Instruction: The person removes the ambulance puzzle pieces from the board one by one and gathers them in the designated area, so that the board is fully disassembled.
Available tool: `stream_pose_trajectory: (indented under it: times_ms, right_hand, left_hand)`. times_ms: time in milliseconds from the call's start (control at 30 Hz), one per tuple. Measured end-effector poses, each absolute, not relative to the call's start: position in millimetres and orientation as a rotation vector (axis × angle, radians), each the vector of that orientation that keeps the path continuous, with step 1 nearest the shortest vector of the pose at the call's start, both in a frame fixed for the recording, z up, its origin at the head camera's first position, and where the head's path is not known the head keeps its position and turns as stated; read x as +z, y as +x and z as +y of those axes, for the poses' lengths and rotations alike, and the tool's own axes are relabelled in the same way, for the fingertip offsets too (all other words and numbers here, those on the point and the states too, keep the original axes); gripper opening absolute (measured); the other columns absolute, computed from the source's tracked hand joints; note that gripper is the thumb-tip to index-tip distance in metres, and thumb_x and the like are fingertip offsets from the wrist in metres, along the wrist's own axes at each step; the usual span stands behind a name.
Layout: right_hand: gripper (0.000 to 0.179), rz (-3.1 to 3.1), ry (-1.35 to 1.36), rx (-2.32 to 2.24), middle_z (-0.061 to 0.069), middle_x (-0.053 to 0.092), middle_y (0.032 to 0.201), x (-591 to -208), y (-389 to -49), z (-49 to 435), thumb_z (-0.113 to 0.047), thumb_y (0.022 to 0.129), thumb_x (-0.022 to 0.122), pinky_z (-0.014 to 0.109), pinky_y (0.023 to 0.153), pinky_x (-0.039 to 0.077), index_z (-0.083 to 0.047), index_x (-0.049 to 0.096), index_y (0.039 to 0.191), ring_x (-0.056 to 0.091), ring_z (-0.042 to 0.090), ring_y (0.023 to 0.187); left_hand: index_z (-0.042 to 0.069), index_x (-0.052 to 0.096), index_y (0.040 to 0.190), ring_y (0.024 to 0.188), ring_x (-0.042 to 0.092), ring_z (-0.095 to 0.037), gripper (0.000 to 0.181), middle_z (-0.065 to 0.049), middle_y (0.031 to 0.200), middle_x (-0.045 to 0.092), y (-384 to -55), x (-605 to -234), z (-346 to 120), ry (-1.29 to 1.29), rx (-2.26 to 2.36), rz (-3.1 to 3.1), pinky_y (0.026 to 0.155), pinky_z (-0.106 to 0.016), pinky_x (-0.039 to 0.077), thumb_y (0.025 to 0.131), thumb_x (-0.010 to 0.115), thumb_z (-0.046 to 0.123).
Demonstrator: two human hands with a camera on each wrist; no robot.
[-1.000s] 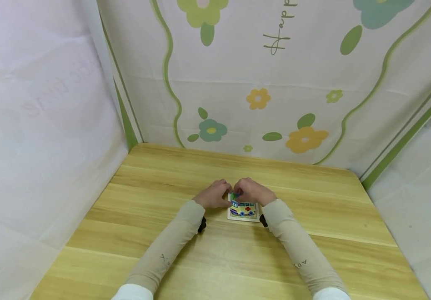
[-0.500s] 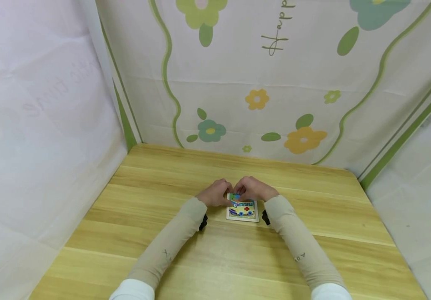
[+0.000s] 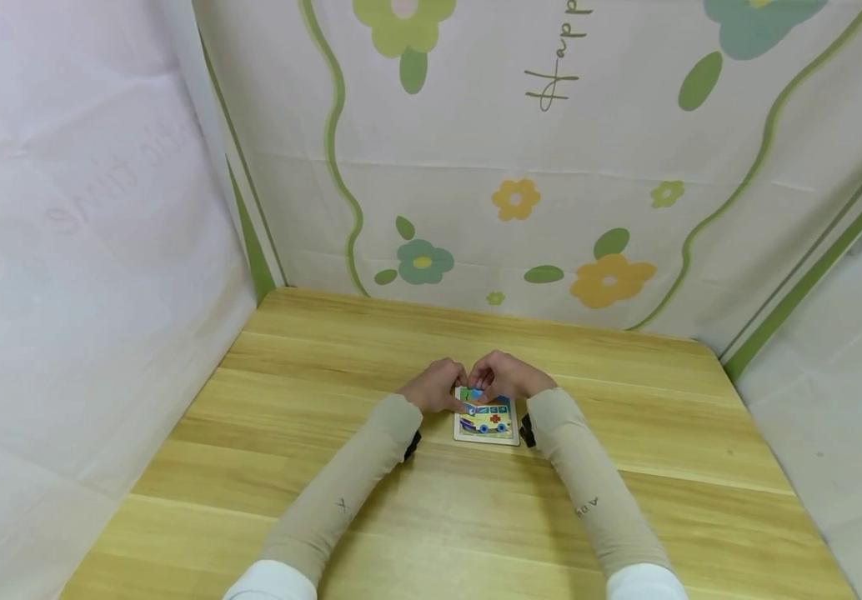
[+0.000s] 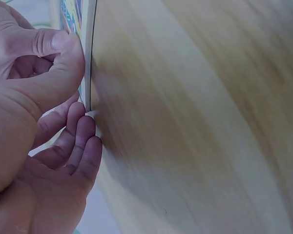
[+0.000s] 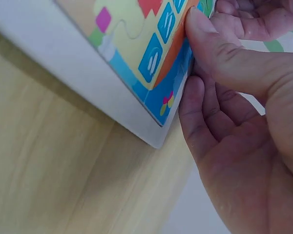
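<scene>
A small square jigsaw puzzle (image 3: 485, 423) in a pale frame lies on the wooden table, with a yellow ambulance, blue wheels and a red cross in its picture. My left hand (image 3: 431, 387) holds its far left corner, thumb over the picture and the other fingers curled at the rim. My right hand (image 3: 509, 377) pinches the far edge, its thumb (image 5: 205, 36) pressed on the picture by the ambulance roof and its fingers bent against the outside of the frame (image 5: 158, 139). Part of the top of the picture is hidden under both hands, whose fingertips nearly meet.
The wooden table (image 3: 431, 517) spreads around the puzzle on every side. A white cloth (image 3: 446, 133) with printed flowers hangs along the far edge, and more pale cloth (image 3: 86, 292) closes off the left and right. Dark wrist straps (image 3: 528, 431) show under the sleeves.
Both hands keep to the puzzle's far edge. My left wrist has shifted slightly right, and my right hand sits a touch higher, showing more of the picture's top. The puzzle stays in place.
</scene>
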State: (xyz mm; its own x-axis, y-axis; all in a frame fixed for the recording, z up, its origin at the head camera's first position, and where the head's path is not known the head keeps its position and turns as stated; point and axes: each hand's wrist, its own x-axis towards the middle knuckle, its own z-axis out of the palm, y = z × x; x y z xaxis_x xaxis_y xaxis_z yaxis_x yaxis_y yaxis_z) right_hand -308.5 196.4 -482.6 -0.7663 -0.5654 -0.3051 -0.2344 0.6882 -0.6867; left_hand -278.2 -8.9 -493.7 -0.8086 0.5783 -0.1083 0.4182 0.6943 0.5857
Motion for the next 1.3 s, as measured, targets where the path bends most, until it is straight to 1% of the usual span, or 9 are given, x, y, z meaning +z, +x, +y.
stream_pose_trajectory:
  times_ms: [200,500,700,800,1000,1100,1200,1300]
  right_hand:
    - [0.024,2.379,-0.607,-0.868,0.01,0.073,0.106,-480.2,-309.2,195.0,0.008,0.088,0.08,0.028,0.085,0.058,-0.002,0.074,0.109,0.065,0.017,0.092]
    - [0.023,2.364,-0.575,-0.846,0.014,0.07,0.105,-475.4,-306.3,190.7,0.01,0.089,0.077,0.027,0.083,0.057,0.001,0.072,0.11,0.062,0.017,0.09]
    - [0.022,2.405,-0.59,-0.752,0.009,0.07,0.106,-473.0,-305.1,187.3,0.006,0.09,0.079,0.03,0.086,0.058,-0.002,0.071,0.109,0.063,0.017,0.093]
    - [0.022,2.433,-0.598,-0.699,0.006,0.07,0.105,-472.9,-304.6,186.9,0.004,0.09,0.08,0.032,0.089,0.058,-0.005,0.071,0.108,0.064,0.017,0.094]
    - [0.022,2.44,-0.602,-0.723,0.005,0.071,0.106,-472.4,-303.3,191.9,0.002,0.091,0.08,0.034,0.091,0.059,-0.008,0.071,0.108,0.066,0.017,0.097]
    - [0.018,2.43,-0.605,-0.766,0.004,0.073,0.107,-473.2,-304.1,195.5,0.0,0.093,0.078,0.035,0.092,0.06,-0.01,0.073,0.108,0.067,0.016,0.098]
    - [0.014,2.442,-0.637,-0.796,0.002,0.075,0.109,-474.6,-305.6,197.6,-0.004,0.099,0.073,0.037,0.095,0.06,-0.012,0.076,0.11,0.069,0.015,0.101]
    - [0.013,2.46,-0.68,-0.812,0.002,0.078,0.111,-475.7,-306.5,198.5,-0.008,0.103,0.068,0.038,0.097,0.06,-0.013,0.078,0.111,0.071,0.014,0.102]
  left_hand:
    - [0.0,0.067,0.117,0.093,0.049,-0.016,0.041,-0.013,0.111,0.065,-278.0,-493.3,-8.6,0.789,0.803,2.644,0.084,-0.03,0.048,0.088,0.088,0.019]
    - [0.001,0.067,0.117,0.093,0.048,-0.015,0.041,-0.011,0.111,0.064,-278.3,-494.6,-6.1,0.789,0.777,2.658,0.083,-0.029,0.046,0.088,0.088,0.019]
    - [0.0,0.066,0.117,0.094,0.048,-0.016,0.041,-0.013,0.112,0.064,-278.8,-494.9,-5.8,0.797,0.756,2.666,0.084,-0.029,0.046,0.088,0.088,0.019]
    - [0.001,0.066,0.117,0.095,0.049,-0.016,0.041,-0.01,0.11,0.063,-278.6,-494.7,-5.7,0.795,0.737,2.68,0.085,-0.029,0.047,0.088,0.088,0.02]
    - [0.002,0.066,0.118,0.099,0.052,-0.016,0.043,-0.007,0.111,0.063,-277.0,-492.4,-4.2,0.794,0.706,2.691,0.089,-0.031,0.05,0.088,0.089,0.022]
    - [0.002,0.066,0.119,0.098,0.052,-0.016,0.043,-0.008,0.112,0.062,-276.2,-492.0,-4.2,0.786,0.713,2.683,0.089,-0.03,0.049,0.088,0.088,0.022]
    - [0.003,0.065,0.117,0.094,0.049,-0.015,0.041,-0.007,0.109,0.061,-276.1,-493.1,-4.7,0.778,0.715,2.68,0.084,-0.029,0.047,0.089,0.088,0.022]
    - [0.003,0.064,0.114,0.091,0.047,-0.015,0.039,-0.007,0.105,0.059,-276.0,-493.4,-5.2,0.769,0.711,2.675,0.08,-0.028,0.044,0.089,0.087,0.022]
